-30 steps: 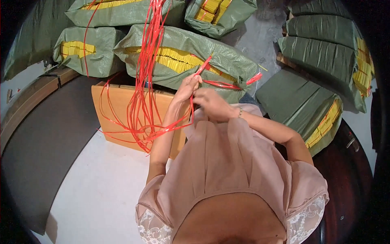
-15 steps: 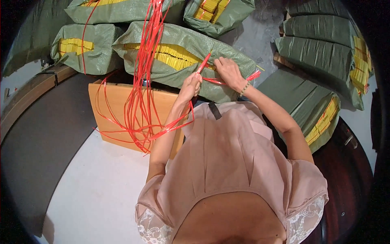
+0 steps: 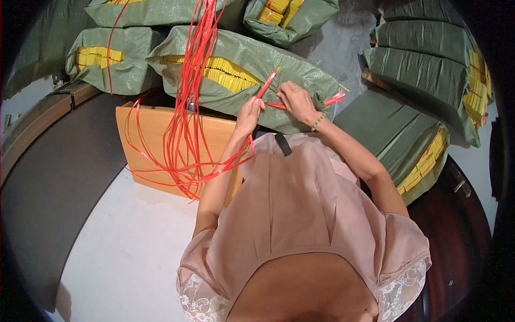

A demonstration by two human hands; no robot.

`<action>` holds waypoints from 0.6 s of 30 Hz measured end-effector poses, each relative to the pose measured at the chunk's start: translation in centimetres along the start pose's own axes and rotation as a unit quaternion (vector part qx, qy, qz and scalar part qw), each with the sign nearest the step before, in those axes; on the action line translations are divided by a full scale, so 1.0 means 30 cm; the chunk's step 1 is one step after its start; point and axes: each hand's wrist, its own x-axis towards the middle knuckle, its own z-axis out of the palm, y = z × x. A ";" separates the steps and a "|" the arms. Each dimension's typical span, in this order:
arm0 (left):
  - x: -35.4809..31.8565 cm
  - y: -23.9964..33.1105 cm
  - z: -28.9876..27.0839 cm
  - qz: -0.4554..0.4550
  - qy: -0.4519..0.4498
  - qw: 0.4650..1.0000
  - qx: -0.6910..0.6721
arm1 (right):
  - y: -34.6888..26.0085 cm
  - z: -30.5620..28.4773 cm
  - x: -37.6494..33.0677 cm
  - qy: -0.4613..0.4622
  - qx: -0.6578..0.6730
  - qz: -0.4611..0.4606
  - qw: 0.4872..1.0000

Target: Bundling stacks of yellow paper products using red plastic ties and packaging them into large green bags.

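Note:
A green woven sack (image 3: 300, 80) with yellow contents showing through its split top lies in front of me. My left hand (image 3: 250, 114) is closed on a red plastic strap (image 3: 266, 87) that rises over the sack. My right hand (image 3: 296, 102) rests on the sack with its fingers pinching the strap where it crosses toward a loose red end (image 3: 333, 99). A bundle of long red straps (image 3: 189, 102) hangs down on my left and loops over an orange cardboard box (image 3: 155, 145).
More green sacks with yellow contents lie at the back (image 3: 107, 64) and stacked on the right (image 3: 429, 80). A white floor patch (image 3: 134, 252) and a dark curved edge (image 3: 48, 177) are at lower left.
My right hand has moved outward and up onto the sack, drawing the red strap across it. My left hand has risen slightly with the strap.

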 end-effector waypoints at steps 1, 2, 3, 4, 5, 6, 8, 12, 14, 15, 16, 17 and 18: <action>0.002 -0.002 0.001 0.000 0.001 1.000 0.000 | -0.003 -0.006 0.004 -0.001 0.000 -0.001 1.000; 0.001 -0.005 0.002 0.010 -0.005 1.000 -0.011 | -0.010 -0.014 0.006 -0.003 0.010 -0.002 1.000; 0.002 -0.008 0.003 0.020 -0.010 1.000 -0.021 | -0.018 -0.024 0.011 -0.006 0.019 -0.004 1.000; 0.002 -0.010 0.001 0.020 -0.008 1.000 -0.023 | -0.024 -0.036 0.019 -0.008 0.019 -0.006 1.000; 0.001 -0.010 -0.003 0.020 -0.006 1.000 -0.021 | -0.028 -0.048 0.030 -0.027 0.028 0.012 0.999; 0.001 -0.010 -0.005 0.021 -0.004 1.000 -0.020 | -0.033 -0.061 0.045 -0.047 0.037 0.029 0.998; 0.003 -0.012 0.000 0.033 0.009 0.999 -0.013 | -0.034 -0.084 0.099 -0.039 0.044 0.014 0.998; -0.006 -0.010 0.011 0.011 0.029 1.000 -0.004 | -0.127 -0.133 0.236 -0.116 -0.013 -0.073 0.990; -0.009 -0.006 0.025 0.014 0.029 0.999 -0.014 | -0.098 -0.050 0.284 -0.151 -0.098 -0.136 0.974; -0.008 -0.008 0.025 0.015 0.031 0.999 -0.024 | -0.089 -0.027 0.307 -0.185 -0.182 -0.199 0.945; -0.007 -0.009 0.023 0.016 0.032 0.999 -0.024 | -0.072 -0.017 0.320 -0.185 -0.182 -0.200 0.945; -0.008 -0.012 0.020 0.012 0.034 0.999 -0.028 | -0.068 -0.014 0.334 -0.171 -0.180 -0.238 0.939; -0.010 -0.015 0.018 0.008 0.035 0.999 -0.032 | -0.064 -0.010 0.338 -0.156 -0.178 -0.275 0.932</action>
